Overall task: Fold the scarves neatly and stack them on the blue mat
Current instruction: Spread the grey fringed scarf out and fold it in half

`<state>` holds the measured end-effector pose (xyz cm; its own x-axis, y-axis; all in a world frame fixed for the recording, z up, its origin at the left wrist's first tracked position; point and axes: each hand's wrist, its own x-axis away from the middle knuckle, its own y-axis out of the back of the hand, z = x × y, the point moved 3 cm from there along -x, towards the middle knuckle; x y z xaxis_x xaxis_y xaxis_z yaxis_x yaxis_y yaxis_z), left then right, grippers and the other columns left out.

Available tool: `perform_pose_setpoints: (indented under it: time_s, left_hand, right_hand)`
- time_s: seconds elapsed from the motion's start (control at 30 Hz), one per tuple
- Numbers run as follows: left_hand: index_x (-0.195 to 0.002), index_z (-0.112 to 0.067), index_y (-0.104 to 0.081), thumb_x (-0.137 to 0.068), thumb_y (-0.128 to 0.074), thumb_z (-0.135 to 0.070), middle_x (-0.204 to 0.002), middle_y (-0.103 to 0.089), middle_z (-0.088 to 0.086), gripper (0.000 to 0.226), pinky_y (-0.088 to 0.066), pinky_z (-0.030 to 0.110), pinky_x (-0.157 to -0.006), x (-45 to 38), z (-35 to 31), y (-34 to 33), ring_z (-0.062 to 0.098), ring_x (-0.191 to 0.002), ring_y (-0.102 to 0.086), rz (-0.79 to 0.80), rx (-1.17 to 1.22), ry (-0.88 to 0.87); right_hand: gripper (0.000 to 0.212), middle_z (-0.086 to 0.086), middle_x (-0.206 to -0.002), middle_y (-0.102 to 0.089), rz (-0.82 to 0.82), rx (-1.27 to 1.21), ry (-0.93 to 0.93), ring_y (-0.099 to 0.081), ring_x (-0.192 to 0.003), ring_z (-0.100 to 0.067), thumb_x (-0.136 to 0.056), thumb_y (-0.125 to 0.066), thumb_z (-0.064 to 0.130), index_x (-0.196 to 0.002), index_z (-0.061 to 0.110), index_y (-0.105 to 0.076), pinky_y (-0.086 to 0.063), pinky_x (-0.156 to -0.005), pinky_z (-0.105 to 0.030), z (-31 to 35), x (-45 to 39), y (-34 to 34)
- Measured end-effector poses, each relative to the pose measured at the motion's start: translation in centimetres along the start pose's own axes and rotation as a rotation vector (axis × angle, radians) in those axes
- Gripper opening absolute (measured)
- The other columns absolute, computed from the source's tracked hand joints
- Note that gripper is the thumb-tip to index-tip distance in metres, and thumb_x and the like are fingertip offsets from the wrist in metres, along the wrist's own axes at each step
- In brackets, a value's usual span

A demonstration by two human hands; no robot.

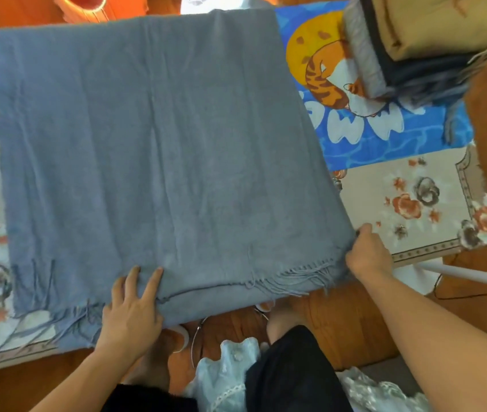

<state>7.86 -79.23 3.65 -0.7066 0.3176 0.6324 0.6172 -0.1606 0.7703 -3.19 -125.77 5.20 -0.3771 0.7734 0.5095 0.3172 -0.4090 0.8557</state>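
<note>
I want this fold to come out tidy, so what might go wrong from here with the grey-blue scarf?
1. The grey-blue scarf hangs over the table's near edge; it may slide off if the left hand lifts.
2. Loose fringe beside the right hand could get folded in unevenly.
3. The scarf overlaps the blue mat, so pulling may nudge the folded stack.

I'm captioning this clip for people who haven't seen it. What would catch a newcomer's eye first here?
The big grey-blue scarf spread flat over the floral tablecloth fills most of the view. The left hand rests on its near fringed edge and the right hand grips its near right corner. At the far right, a stack of folded scarves sits on the bright blue mat with a cartoon tiger.
</note>
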Motion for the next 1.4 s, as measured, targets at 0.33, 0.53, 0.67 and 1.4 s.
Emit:
perform_pose_setpoints:
  time_s: [0.33, 0.53, 0.67, 1.4]
  left_hand:
    - [-0.109, -0.010, -0.067, -0.072, -0.052, -0.036, -0.118, -0.055, 0.020, 0.048, -0.039, 0.057, -0.085, -0.7, -1.6, 1.2, 0.043, -0.104, -0.050, -0.235, -0.108, -0.114]
    - [-0.091, -0.001, -0.060, -0.075, -0.043, -0.041, -0.097, -0.050, 0.021, 0.046, -0.036, 0.051, -0.069, -2.5, -3.3, -0.7, 0.040, -0.088, -0.045, -0.507, -0.019, -0.163]
    - [-0.086, 0.001, -0.059, -0.073, -0.045, -0.037, -0.097, -0.050, 0.026, 0.043, -0.033, 0.052, -0.069, -3.0, -3.2, -2.3, 0.042, -0.087, -0.046, -0.677, -0.001, -0.189]
    - [-0.099, 0.001, -0.065, -0.096, -0.068, -0.027, -0.101, -0.063, 0.020, 0.028, -0.044, 0.040, -0.092, 7.1, 11.0, -9.1, 0.038, -0.106, -0.061, -0.628, 1.038, 0.663]
  right_hand:
    - [0.037, -0.006, -0.126, -0.051, -0.094, 0.287, 0.835, -0.052, -0.109, -0.028, -0.084, -0.058, 0.001, -0.119, 0.012, -0.056, -0.053, -0.082, -0.040, 2.7, 3.3, -0.9]
    - [0.018, -0.003, -0.098, -0.063, -0.005, 0.663, 0.128, -0.065, -0.088, -0.023, -0.098, -0.048, 0.014, -0.112, 0.017, -0.058, -0.048, -0.067, -0.034, -9.0, 1.5, 1.8]
    - [0.015, -0.004, -0.097, -0.055, -0.337, 0.088, 0.242, -0.056, -0.081, -0.029, -0.098, -0.050, 0.025, -0.107, 0.014, -0.053, -0.045, -0.067, -0.037, -8.0, 1.3, 0.2]
    - [0.019, -0.024, -0.094, -0.060, -0.309, -0.509, 0.013, -0.056, -0.085, -0.038, -0.095, -0.044, 0.000, -0.093, -0.004, -0.062, -0.051, -0.075, -0.045, -6.8, 2.9, -6.2]
